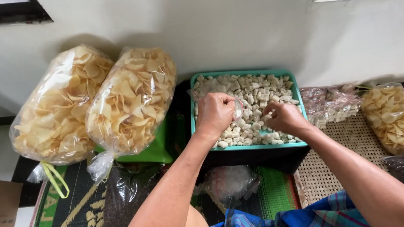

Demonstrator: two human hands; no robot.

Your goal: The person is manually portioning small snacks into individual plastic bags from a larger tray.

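Fingers (222, 107) of the left hand (215, 113) curled round a small clear bag (238, 108); right hand (284, 117) pinching down among pale chunks (261, 91) in the green tray (238, 73), big chip bags (131, 99) to the left.

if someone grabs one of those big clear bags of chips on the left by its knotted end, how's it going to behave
The nearer big bag of chips probably lifts light for its bulk, being loose curled chips and air. The thin plastic would likely sag and swing below the knot. The chips look brittle, so squeezing or dropping could break them.
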